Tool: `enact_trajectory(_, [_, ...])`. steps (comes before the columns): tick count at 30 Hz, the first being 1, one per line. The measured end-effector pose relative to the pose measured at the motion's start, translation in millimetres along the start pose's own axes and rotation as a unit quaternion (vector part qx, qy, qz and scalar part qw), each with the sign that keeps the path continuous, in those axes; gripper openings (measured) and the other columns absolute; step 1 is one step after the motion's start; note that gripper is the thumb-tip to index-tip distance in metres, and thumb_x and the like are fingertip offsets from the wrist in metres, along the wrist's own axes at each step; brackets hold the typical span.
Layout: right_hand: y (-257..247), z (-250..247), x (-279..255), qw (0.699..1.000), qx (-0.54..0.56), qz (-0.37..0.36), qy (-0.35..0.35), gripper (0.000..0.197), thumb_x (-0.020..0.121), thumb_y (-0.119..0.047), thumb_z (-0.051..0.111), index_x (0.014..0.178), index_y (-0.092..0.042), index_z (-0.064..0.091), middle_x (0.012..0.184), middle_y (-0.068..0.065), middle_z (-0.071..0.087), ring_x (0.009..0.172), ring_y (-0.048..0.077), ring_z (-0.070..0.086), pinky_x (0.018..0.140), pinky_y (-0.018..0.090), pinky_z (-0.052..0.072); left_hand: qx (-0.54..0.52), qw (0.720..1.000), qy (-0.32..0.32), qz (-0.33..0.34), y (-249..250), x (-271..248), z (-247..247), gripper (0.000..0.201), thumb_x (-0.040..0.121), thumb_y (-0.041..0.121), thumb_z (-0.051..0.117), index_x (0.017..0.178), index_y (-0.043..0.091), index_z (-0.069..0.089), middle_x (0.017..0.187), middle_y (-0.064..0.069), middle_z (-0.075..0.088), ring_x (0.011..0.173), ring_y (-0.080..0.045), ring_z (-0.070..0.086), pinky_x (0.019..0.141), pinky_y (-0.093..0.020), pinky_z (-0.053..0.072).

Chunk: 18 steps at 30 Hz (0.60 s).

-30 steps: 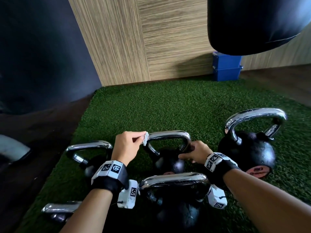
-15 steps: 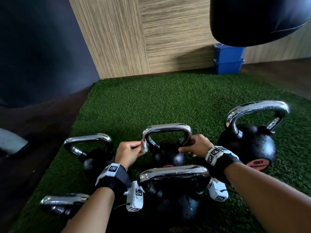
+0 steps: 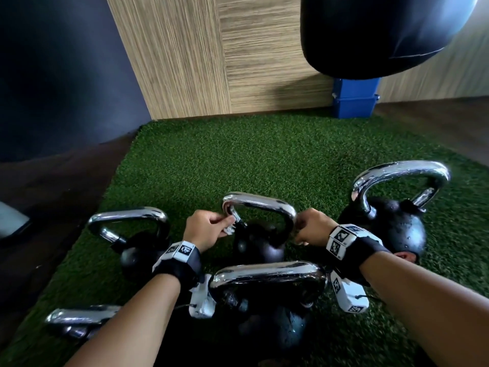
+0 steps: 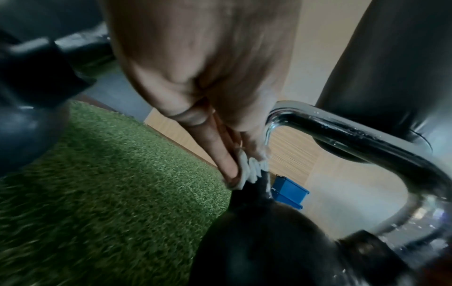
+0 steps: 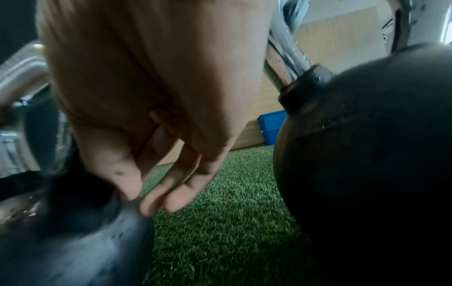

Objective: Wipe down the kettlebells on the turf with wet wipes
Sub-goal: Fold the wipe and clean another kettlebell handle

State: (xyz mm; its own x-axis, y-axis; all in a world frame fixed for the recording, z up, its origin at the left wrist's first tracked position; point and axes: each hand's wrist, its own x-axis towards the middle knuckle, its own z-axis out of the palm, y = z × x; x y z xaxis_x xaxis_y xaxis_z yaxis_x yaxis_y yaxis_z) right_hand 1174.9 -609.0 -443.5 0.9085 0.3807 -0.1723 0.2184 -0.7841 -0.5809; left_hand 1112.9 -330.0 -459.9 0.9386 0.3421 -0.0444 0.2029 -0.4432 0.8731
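Note:
Several black kettlebells with chrome handles stand on green turf (image 3: 238, 160). My left hand (image 3: 209, 229) pinches a bunched white wet wipe (image 3: 229, 229) against the left leg of the middle kettlebell's handle (image 3: 260, 203), low down near the ball. In the left wrist view the wipe (image 4: 252, 172) sits between thumb and fingers where the handle (image 4: 367, 139) meets the ball. My right hand (image 3: 312, 229) is at the handle's right leg. Its loosely curled fingertips (image 5: 151, 205) rest on the ball's shoulder (image 5: 85, 241) and hold nothing.
A larger kettlebell (image 3: 391, 229) stands close to my right hand, a smaller one (image 3: 140, 255) to the left, one (image 3: 267, 274) under my wrists, and another (image 3: 79, 316) at the bottom left. A black punching bag (image 3: 383, 30) hangs above. A blue box (image 3: 354, 99) sits by the wood wall.
My left hand has slid the wipe from the top left corner of the handle down its left leg toward the ball. The right hand has stayed at the right leg.

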Motion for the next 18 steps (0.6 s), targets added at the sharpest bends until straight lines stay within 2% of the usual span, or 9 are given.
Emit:
enact_trajectory(2, [-6.3, -4.1, -5.0, 0.999, -0.030, -0.027, -0.035, 0.029, 0.076, -0.008, 0.072, 0.060, -0.031, 0.064, 0.067, -0.006, 0.067, 0.067, 0.012, 0.065, 0.060, 0.019, 0.046, 0.085, 0.996, 0.017, 0.017, 17.0, 11.6, 5.3, 0.029, 0.084, 0.042, 0.082, 0.084, 0.013, 0.082, 0.078, -0.006, 0.080, 0.078, -0.021, 0.077, 0.077, -0.034, 0.060])
enact_trajectory(5, [-17.5, 0.0, -8.8, 0.994, -0.049, -0.061, -0.078, 0.025, 0.086, -0.007, 0.065, 0.084, -0.027, 0.079, 0.079, -0.004, 0.075, 0.070, 0.009, 0.068, 0.065, 0.024, 0.056, 0.145, 0.989, 0.024, 0.017, 42.6, 27.8, 15.4, 0.030, 0.078, 0.044, 0.086, 0.090, 0.017, 0.083, 0.076, 0.004, 0.076, 0.080, -0.015, 0.072, 0.072, -0.021, 0.049])
enact_trajectory(8, [-21.4, 8.8, -6.9, 0.991, 0.004, -0.083, -0.101, 0.025, 0.088, -0.004, 0.065, 0.097, -0.019, 0.082, 0.070, -0.014, 0.073, 0.060, -0.004, 0.063, 0.061, 0.015, 0.053, 0.128, 0.992, 0.007, -0.002, 61.3, 40.4, 27.0, 0.018, 0.079, 0.030, 0.084, 0.088, 0.014, 0.082, 0.085, -0.002, 0.080, 0.087, -0.018, 0.076, 0.084, -0.026, 0.059])
enact_trajectory(9, [-20.8, 9.8, -5.7, 0.990, 0.020, -0.086, -0.112, 0.023, 0.088, -0.003, 0.065, 0.097, -0.017, 0.082, 0.074, -0.011, 0.075, 0.061, -0.005, 0.062, 0.064, 0.016, 0.053, 0.128, 0.992, -0.003, -0.011, 64.5, 42.5, 30.1, 0.015, 0.083, 0.028, 0.080, 0.086, 0.014, 0.081, 0.088, -0.005, 0.080, 0.086, -0.019, 0.077, 0.084, -0.027, 0.060])
enact_trajectory(11, [-20.3, 7.3, 0.3, 0.989, 0.049, -0.084, -0.114, 0.022, 0.087, 0.000, 0.066, 0.094, -0.014, 0.082, 0.084, -0.001, 0.078, 0.067, 0.000, 0.064, 0.076, 0.024, 0.058, 0.082, 0.996, -0.033, -0.029, 64.3, 43.1, 32.2, 0.010, 0.089, 0.017, 0.075, 0.084, 0.010, 0.077, 0.100, -0.017, 0.079, 0.079, -0.022, 0.076, 0.075, -0.029, 0.062])
enact_trajectory(12, [-19.5, 5.9, 5.9, 0.991, 0.067, -0.073, -0.095, 0.023, 0.085, -0.001, 0.066, 0.090, -0.016, 0.082, 0.082, -0.003, 0.077, 0.067, -0.001, 0.064, 0.078, 0.026, 0.059, 0.032, 0.997, -0.059, -0.034, 61.3, 42.5, 31.9, 0.007, 0.091, 0.007, 0.073, 0.086, 0.003, 0.075, 0.107, -0.025, 0.076, 0.075, -0.022, 0.076, 0.069, -0.029, 0.064])
enact_trajectory(14, [-18.0, 3.8, 16.6, 0.996, 0.079, -0.042, -0.018, 0.018, 0.082, -0.009, 0.073, 0.089, -0.024, 0.081, 0.075, -0.015, 0.072, 0.068, -0.004, 0.063, 0.072, 0.020, 0.053, -0.053, 0.993, -0.090, -0.046, 54.8, 38.5, 31.8, 0.010, 0.092, -0.007, 0.069, 0.100, -0.012, 0.071, 0.115, -0.033, 0.070, 0.081, -0.026, 0.075, 0.066, -0.028, 0.064])
enact_trajectory(16, [-16.0, 6.8, 21.9, 0.997, 0.083, -0.004, 0.006, 0.027, 0.078, -0.027, 0.084, 0.104, -0.026, 0.077, 0.085, -0.014, 0.070, 0.081, 0.004, 0.066, 0.073, 0.016, 0.050, -0.103, 0.989, -0.089, -0.059, 48.2, 36.0, 37.8, 0.026, 0.088, -0.010, 0.071, 0.111, -0.020, 0.066, 0.109, -0.031, 0.072, 0.078, -0.023, 0.074, 0.062, -0.024, 0.063])
enact_trajectory(18, [-12.0, 17.0, 24.4, 0.995, 0.087, 0.015, -0.044, 0.052, 0.076, -0.038, 0.085, 0.124, -0.024, 0.068, 0.110, -0.003, 0.071, 0.105, 0.017, 0.067, 0.093, 0.025, 0.053, -0.134, 0.986, -0.073, -0.068, 50.1, 31.9, 40.9, 0.023, 0.085, -0.015, 0.071, 0.106, -0.022, 0.066, 0.087, -0.022, 0.076, 0.063, -0.016, 0.073, 0.058, -0.022, 0.062])
